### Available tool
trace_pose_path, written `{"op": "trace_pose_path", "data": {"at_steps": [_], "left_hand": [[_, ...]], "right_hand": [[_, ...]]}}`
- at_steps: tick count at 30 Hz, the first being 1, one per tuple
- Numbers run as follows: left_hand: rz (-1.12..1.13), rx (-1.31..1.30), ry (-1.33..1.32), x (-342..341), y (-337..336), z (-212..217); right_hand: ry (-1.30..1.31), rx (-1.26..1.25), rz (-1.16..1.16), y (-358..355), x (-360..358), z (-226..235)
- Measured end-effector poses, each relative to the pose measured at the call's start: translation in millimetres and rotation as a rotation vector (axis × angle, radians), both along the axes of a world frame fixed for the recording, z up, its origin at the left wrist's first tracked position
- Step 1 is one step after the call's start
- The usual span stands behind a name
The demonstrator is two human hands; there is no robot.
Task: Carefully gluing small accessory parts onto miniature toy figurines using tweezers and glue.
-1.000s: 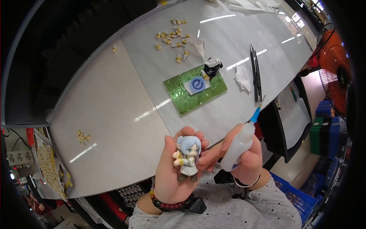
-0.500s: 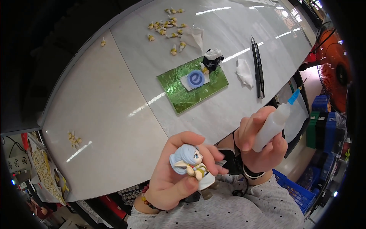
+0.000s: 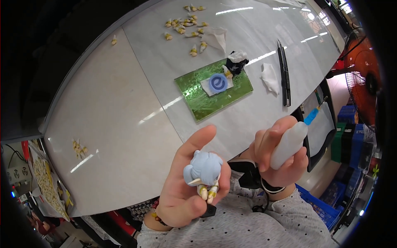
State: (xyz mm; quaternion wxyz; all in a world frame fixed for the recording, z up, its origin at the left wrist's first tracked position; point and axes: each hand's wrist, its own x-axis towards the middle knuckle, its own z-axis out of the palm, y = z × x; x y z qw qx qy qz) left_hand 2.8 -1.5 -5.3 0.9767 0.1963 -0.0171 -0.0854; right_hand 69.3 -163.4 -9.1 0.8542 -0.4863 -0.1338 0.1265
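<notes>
A small figurine [image 3: 203, 168] with pale blue hair, pointed ears and white-and-gold sleeves rests in my left hand [image 3: 175, 198], fingers curled around its body. Its face is turned mostly away, and its lower part is hidden. To the right, my right hand [image 3: 285, 165] grips a white squeeze bottle [image 3: 288, 146] fitted with a blue needle tip [image 3: 311, 116] that points up and right. Beyond both hands lies a green glass plate [image 3: 198, 108] bearing a blue round cap-like piece [image 3: 218, 83] on a white pad. One small arm part [image 3: 227, 72] leans by a black-and-white bundle [image 3: 237, 62].
Several small arm parts [image 3: 186, 22] lie scattered at the far side near a crumpled tissue [image 3: 215, 38]. A second tissue [image 3: 270, 78] and black tweezers [image 3: 283, 72] are to the right. More small parts [image 3: 78, 149] sit at left. An orange fan [image 3: 364, 62] stands far right.
The figurine has turned in my left hand, showing the back of its hair more. My left fingers have shifted around it. The bottle has moved slightly left.
</notes>
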Motion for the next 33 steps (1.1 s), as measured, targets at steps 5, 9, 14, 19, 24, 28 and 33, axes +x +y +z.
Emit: {"op": "trace_pose_path", "data": {"at_steps": [5, 9, 14, 19, 24, 28, 33], "left_hand": [[-0.038, -0.039, 0.023, -2.7, 1.8, 7.4], [-0.045, -0.025, 0.037, -3.8, 3.8, 8.6], [-0.012, -0.010, 0.011, -3.0, 4.1, 9.8], [0.053, 0.009, -0.013, -2.5, -0.5, 7.4], [0.098, -0.036, -0.020, -3.1, -3.6, 4.0], [0.094, -0.043, 0.009, 0.5, -5.2, 5.7], [0.156, -0.025, 0.038, -0.9, -8.4, 6.7]], "right_hand": [[0.033, 0.048, 0.005, 3.4, -3.2, 0.9], [0.126, 0.094, -0.056, 4.4, -7.2, 5.2], [-0.093, 0.112, -0.020, 3.6, -2.1, 4.1], [-0.246, 0.183, -0.113, 4.3, -4.5, 12.3], [-0.573, -0.044, -0.121, 5.0, -8.4, 8.4], [-0.684, -0.131, -0.260, 8.7, -12.5, 7.3], [-0.770, -0.250, -0.129, 0.3, -11.2, 8.9]]}}
